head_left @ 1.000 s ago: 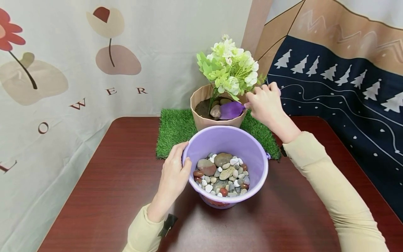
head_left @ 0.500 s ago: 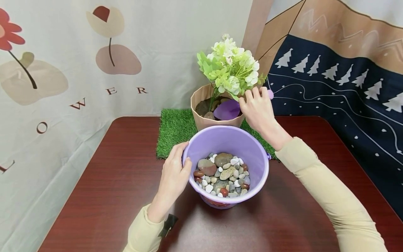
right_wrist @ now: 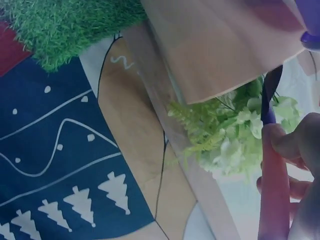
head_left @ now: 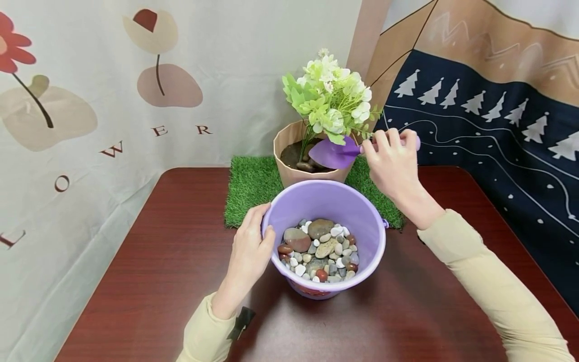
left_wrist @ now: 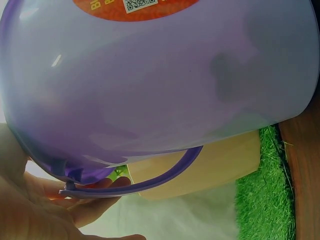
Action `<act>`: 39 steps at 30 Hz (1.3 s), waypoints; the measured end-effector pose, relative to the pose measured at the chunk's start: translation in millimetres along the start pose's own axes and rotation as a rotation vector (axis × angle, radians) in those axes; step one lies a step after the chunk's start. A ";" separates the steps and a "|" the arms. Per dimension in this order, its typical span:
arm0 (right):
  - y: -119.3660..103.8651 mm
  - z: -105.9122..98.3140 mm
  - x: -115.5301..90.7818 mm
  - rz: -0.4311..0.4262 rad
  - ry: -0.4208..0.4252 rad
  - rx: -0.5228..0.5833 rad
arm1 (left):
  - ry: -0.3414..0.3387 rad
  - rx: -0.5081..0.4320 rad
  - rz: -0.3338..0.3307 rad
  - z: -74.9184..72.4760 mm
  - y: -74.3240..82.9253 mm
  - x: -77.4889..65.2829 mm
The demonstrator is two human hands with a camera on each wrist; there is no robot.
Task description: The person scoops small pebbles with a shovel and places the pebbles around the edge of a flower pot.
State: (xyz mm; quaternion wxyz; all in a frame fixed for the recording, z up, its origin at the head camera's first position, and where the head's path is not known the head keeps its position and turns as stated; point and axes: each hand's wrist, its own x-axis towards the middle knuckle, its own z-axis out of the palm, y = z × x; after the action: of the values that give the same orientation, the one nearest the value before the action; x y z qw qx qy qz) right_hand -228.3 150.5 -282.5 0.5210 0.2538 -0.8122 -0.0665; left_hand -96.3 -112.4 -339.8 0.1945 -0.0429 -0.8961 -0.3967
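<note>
At the near side of the table (head_left: pixel 172 261), near its middle, the lilac bucket (head_left: pixel 325 201) stands upright; its floor is covered with mixed pebbles (head_left: pixel 325 249). The left hand (head_left: pixel 248 246) grips the bucket's left rim, thumb over the lip and fingers along the outside, beside the attachment of the bucket handle (left_wrist: pixel 165 175).

Farther back, the right hand (head_left: pixel 392 161) is closed round the grip of the purple shovel (head_left: pixel 334 153). The blade points left and lies within the mouth of the flowerpot (head_left: pixel 307 177), under the leaves. Whether it touches the stones (head_left: pixel 304 166) lying on the soil (head_left: pixel 289 156) cannot be told; no stone is visible on it.

The flowerpot stands on the grass mat (head_left: pixel 251 191), at the middle of the table's far edge, and carries the white-flowered plant (head_left: pixel 334 95). Behind hang the printed curtain (head_left: pixel 235 50) and, to the right, the dark blue cloth (head_left: pixel 479 136).

Assessment: the step in hand appears to be placing or spreading stones around the stems. The next move calls for drawing the blade clear of leaves and pot rim without disturbing the stems; should more stones be needed, the left hand's hold suits a further scoop.
</note>
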 end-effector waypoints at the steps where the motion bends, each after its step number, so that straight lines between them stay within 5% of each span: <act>1: 0.1 -3.2 -1.1 0.003 0.033 0.010 | 0.001 -0.001 0.001 0.0 -0.2 0.1; 7: -6.2 -23.4 -7.6 -0.043 0.237 0.093 | 0.006 -0.003 0.000 -0.7 -1.2 0.8; 11: -13.7 -35.3 -12.4 -0.190 0.293 0.141 | 0.004 -0.002 0.000 -1.0 -1.5 1.3; 16: -25.2 -44.5 -19.7 -0.423 0.186 0.161 | 0.006 -0.001 0.003 -1.1 -0.9 1.8; 21: -39.6 -48.2 -25.2 -0.548 0.070 0.123 | 0.004 -0.002 0.001 -1.3 0.2 1.8; 30: -53.2 -51.4 -26.6 -0.652 -0.061 -0.010 | -0.003 0.001 -0.010 -0.2 -0.3 1.7; 39: -63.8 -43.8 -23.7 -0.715 -0.068 -0.065 | -0.002 -0.003 -0.006 0.0 -1.0 1.2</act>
State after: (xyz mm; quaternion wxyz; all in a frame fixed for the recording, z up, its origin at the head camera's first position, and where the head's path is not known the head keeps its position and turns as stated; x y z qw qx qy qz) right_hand -160.1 113.7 -305.8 0.4454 0.5026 -0.6865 -0.2788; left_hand -97.6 -113.2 -340.0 0.1923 -0.0412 -0.8959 -0.3983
